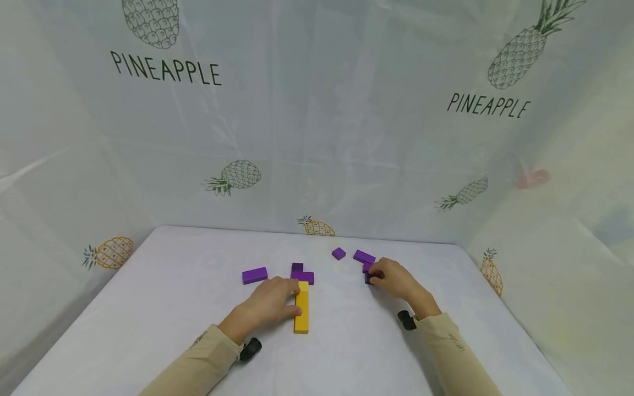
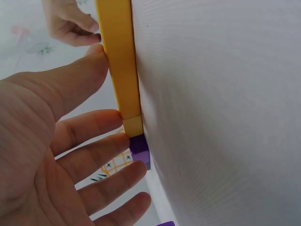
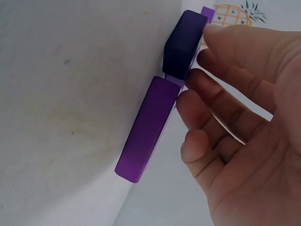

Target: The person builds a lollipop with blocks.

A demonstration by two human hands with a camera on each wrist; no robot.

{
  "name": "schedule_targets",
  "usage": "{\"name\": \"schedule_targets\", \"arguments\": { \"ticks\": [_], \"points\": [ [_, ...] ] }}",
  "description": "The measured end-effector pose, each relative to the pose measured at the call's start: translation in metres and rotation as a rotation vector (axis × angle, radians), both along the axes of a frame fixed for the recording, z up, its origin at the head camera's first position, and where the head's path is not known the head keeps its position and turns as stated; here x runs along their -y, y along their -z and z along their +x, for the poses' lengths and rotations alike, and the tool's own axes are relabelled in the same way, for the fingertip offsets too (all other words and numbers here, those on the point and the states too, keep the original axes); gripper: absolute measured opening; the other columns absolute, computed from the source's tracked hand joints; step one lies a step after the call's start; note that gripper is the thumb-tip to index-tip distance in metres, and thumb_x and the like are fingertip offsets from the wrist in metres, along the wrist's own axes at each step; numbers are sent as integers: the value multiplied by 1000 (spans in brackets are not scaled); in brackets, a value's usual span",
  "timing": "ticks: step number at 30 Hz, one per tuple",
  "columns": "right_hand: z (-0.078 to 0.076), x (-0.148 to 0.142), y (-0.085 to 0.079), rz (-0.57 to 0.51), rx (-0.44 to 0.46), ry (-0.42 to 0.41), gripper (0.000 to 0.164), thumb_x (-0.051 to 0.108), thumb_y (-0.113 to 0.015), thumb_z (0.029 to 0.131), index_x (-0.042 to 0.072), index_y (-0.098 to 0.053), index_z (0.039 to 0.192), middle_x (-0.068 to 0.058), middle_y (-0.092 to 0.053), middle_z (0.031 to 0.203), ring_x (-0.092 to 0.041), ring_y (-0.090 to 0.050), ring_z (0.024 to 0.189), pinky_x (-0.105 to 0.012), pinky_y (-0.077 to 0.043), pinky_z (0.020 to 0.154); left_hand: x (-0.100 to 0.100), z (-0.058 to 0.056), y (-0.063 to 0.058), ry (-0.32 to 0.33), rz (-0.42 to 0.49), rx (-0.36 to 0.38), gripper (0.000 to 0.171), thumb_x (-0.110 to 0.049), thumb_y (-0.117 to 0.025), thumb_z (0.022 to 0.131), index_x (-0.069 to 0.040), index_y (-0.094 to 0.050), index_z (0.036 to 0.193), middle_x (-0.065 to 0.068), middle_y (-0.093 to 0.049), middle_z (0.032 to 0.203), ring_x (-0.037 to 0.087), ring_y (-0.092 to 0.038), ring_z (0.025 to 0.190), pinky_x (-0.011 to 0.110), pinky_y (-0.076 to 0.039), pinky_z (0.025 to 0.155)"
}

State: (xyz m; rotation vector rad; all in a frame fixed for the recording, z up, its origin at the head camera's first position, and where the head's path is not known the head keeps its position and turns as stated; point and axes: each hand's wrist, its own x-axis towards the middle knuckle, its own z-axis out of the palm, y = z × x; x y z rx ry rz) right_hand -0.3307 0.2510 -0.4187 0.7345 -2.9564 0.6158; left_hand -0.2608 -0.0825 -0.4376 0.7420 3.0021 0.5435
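My left hand [image 1: 269, 302] rests beside a long yellow block [image 1: 301, 316], its thumb and fingertips touching one side with the fingers loosely extended. A small lighter yellow block [image 2: 132, 125] sits at the long block's far end. Just beyond are a purple block [image 1: 303, 277] laid crosswise and a dark purple block [image 1: 297, 267]. Over on the right, my right hand [image 1: 396, 279] pinches another dark purple block [image 3: 183, 47] at its edge with thumb and curled fingers. Its fingertips are partly hidden behind that block. A long purple block [image 3: 148, 132] lies close by.
Left of centre lies a purple block [image 1: 255, 275]. Toward the table's back edge are a small purple block [image 1: 339, 253] and an oblong purple one [image 1: 364, 257]. A pineapple-printed sheet [image 1: 337, 137] hangs behind the white table [image 1: 173, 308].
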Motion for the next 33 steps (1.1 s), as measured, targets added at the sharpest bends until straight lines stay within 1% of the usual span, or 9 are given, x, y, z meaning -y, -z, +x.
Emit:
{"name": "schedule_targets", "arguments": {
  "ticks": [5,9,14,18,23,28,33],
  "points": [
    [-3,0,3,29,-29,9,12,5,-71,83,4,-72,95,-2,-63,89,-15,-57,83,-40,-50,79,1,0,0,-12,-11,-1,43,-43,-75,79,-15,-66,111,-3,-65,107,19,-57,98,40,-48,89],
    [-4,0,6,18,-25,8,13,5,-72,83,6,-73,96,0,-64,91,-15,-58,86,-40,-50,81,0,1,-2,-13,-12,5,43,-43,-75,79,-16,-65,111,-3,-64,106,19,-57,97,39,-48,89],
    [0,1,10,-1,-2,26,14,5,-72,83,6,-73,97,-1,-64,91,-15,-58,85,-39,-50,80,-2,5,0,-8,-4,10,43,-42,-75,79,-15,-66,111,-3,-64,106,19,-57,97,40,-49,89],
    [3,1,11,-6,4,42,16,4,-72,83,5,-73,99,-3,-64,93,-16,-58,86,-40,-50,81,-2,6,2,-5,-3,-1,43,-42,-76,79,-15,-66,111,-3,-64,105,19,-57,97,41,-49,89],
    [3,3,11,-6,5,36,19,4,-71,84,2,-72,102,-4,-62,93,-17,-57,86,-40,-50,80,-1,5,3,-15,-13,-1,43,-44,-75,79,-16,-65,112,-3,-64,107,19,-56,98,40,-48,89],
    [1,9,10,-15,5,-7,18,3,-69,84,2,-72,102,-4,-62,94,-19,-57,86,-39,-49,78,-1,4,0,-11,-9,2,42,-43,-75,80,-16,-66,111,-3,-65,106,19,-57,97,40,-49,88],
    [-1,20,8,-20,-9,-81,17,2,-67,84,2,-71,101,-5,-68,100,-22,-61,96,-42,-50,85,0,4,-2,-4,-1,-2,42,-41,-75,80,-14,-66,110,-2,-65,106,20,-57,97,40,-48,88]
  ]
}}
